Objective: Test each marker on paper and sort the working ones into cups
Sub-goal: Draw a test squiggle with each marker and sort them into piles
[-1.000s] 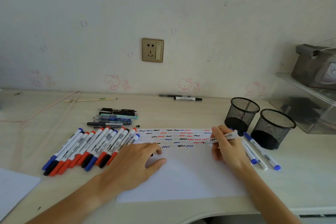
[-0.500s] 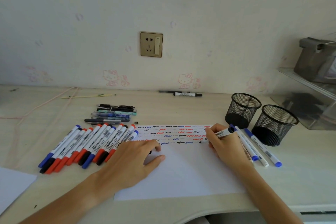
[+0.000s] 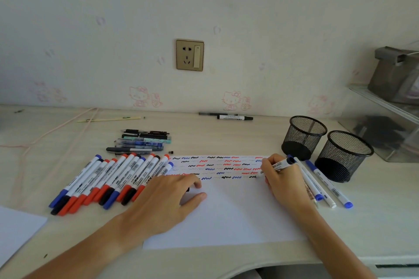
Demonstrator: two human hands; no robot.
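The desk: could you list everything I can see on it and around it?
paper: one white sheet with red, blue and black squiggles, centre
markers: a row, red, blue and black caps, left of the sheet
pens: small dark pile, behind the row
cups: two, black mesh, right
blue markers: a few, beside the cups
wall socket: one, gold
left hand: flat on the sheet
right hand: grip on a blue marker, tip at the sheet

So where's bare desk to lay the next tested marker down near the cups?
Bare desk lies in front of the nearer mesh cup, right of the three loose markers. The lower half of the paper is blank too. Crowded: the marker row left of the left hand, and the pen pile behind it.
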